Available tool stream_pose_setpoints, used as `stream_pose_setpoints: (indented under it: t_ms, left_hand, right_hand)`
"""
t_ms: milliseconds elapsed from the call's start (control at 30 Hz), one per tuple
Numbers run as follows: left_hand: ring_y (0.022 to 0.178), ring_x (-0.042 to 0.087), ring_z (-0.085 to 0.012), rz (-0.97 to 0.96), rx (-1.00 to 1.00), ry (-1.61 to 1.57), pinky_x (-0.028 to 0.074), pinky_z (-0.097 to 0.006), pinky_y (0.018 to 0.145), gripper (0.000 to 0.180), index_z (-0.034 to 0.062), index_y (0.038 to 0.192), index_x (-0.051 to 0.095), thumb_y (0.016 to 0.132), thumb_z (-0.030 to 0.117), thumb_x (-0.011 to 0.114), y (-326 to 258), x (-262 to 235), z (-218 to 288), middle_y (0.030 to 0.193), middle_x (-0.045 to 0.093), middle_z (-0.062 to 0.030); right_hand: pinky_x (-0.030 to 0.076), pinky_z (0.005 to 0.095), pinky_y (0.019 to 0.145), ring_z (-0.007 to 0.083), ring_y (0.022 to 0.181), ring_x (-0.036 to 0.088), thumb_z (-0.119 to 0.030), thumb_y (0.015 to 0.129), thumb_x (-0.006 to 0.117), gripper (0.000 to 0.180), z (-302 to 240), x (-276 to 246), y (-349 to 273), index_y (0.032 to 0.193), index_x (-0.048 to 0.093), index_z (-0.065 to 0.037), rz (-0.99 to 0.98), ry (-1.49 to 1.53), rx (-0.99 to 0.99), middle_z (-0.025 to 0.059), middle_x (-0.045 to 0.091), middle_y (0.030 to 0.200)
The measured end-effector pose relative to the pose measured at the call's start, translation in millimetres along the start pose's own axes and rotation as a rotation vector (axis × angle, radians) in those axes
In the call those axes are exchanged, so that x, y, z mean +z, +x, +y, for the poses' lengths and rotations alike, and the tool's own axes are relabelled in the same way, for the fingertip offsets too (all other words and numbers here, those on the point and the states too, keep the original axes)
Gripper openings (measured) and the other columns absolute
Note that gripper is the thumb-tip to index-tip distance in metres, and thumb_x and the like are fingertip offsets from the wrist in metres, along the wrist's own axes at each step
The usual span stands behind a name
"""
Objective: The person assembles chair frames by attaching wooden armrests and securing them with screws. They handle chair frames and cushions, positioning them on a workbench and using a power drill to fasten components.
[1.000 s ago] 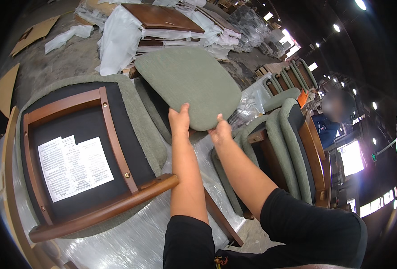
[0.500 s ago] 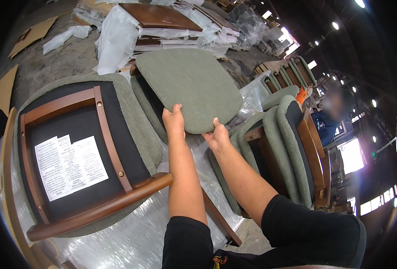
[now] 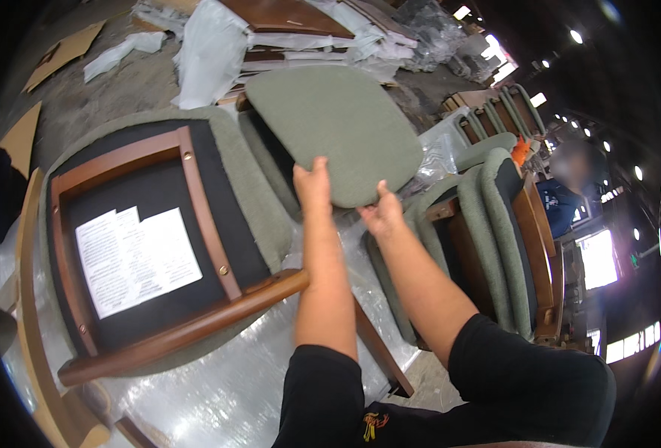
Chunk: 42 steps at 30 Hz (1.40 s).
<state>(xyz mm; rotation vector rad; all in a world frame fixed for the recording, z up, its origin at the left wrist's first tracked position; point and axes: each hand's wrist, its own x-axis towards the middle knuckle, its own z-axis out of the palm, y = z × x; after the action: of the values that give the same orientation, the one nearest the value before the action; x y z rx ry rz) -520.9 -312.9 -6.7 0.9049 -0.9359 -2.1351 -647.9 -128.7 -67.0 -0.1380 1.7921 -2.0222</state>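
Both my hands grip the near edge of a green upholstered seat cushion [image 3: 330, 123], which is held up and tilted away from me. My left hand [image 3: 313, 181] holds its lower left edge, thumb on top. My right hand [image 3: 380, 214] pinches the lower right edge. Left of the cushion lies an upturned chair seat [image 3: 144, 239] with a brown wooden frame, black underside cloth and a white paper label, resting on clear plastic wrap [image 3: 218, 388].
Several stacked green chairs with wooden frames [image 3: 495, 246] stand on edge at my right. White wrapping and wooden panels [image 3: 271, 30] lie at the back. Cardboard pieces [image 3: 61, 52] lie on the concrete floor at far left. Another person [image 3: 562, 194] is at the right.
The cushion has risen and tilted further away from me, and both hands have moved up and slightly right with it. The upturned chair seat has not moved.
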Motion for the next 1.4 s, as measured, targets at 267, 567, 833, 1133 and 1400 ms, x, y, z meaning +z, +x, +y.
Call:
stream_pose_setpoints:
  t_ms: [267,567,833,1133,1400]
  left_hand:
    - [0.154,0.032,-0.0460,0.017,0.688,0.344,0.027,-0.050,0.125,0.055,-0.0077,0.154,0.043,0.103,0.012,0.054,-262,-72,-24,0.165,0.032,-0.0319]
    - [0.091,0.073,-0.0367,-0.140,0.401,0.862,0.057,-0.042,0.082,0.023,0.0025,0.114,0.074,0.101,0.016,0.060,-455,-283,73,0.100,0.075,-0.0191]
    - [0.081,0.070,-0.0278,-0.448,1.274,0.715,0.057,-0.042,0.070,0.013,0.0152,0.085,0.077,0.090,0.019,0.066,-521,-164,276,0.093,0.074,-0.0076]
    - [0.087,0.073,-0.0336,-0.639,0.697,0.637,0.058,-0.045,0.076,0.021,0.0073,0.100,0.077,0.088,0.022,0.069,-587,-246,303,0.090,0.074,-0.0150]
    - [0.152,0.023,-0.0574,0.183,-0.159,1.637,0.030,-0.061,0.122,0.092,0.0039,0.160,0.039,0.090,0.053,0.075,-573,-481,111,0.162,0.027,-0.0389]
  right_hand:
    - [0.046,0.0388,0.110,0.0238,0.122,0.061,-0.003,0.102,0.058,0.022,-90,131,-228,0.124,0.061,-0.001,0.004,-0.484,-0.686,0.0141,0.064,0.128]
    - [0.050,0.0477,0.105,0.0358,0.124,0.063,-0.018,0.092,0.075,0.039,-66,334,-371,0.129,0.066,-0.008,-0.910,-1.802,-0.516,0.0161,0.066,0.134]
    - [0.051,0.0476,0.095,0.0388,0.111,0.067,-0.010,0.083,0.077,0.042,-51,254,-416,0.122,0.066,-0.002,-1.100,-1.126,-1.009,0.0211,0.071,0.115]
    - [0.050,0.0453,0.097,0.0297,0.121,0.063,-0.018,0.080,0.079,0.043,20,24,-666,0.120,0.067,-0.008,-1.247,-1.328,-0.574,0.0134,0.067,0.123]
    - [0.055,0.0474,0.079,0.0385,0.089,0.068,-0.023,0.094,0.068,0.016,16,1,-660,0.102,0.071,-0.009,-0.598,-1.101,-0.338,0.0147,0.070,0.097]
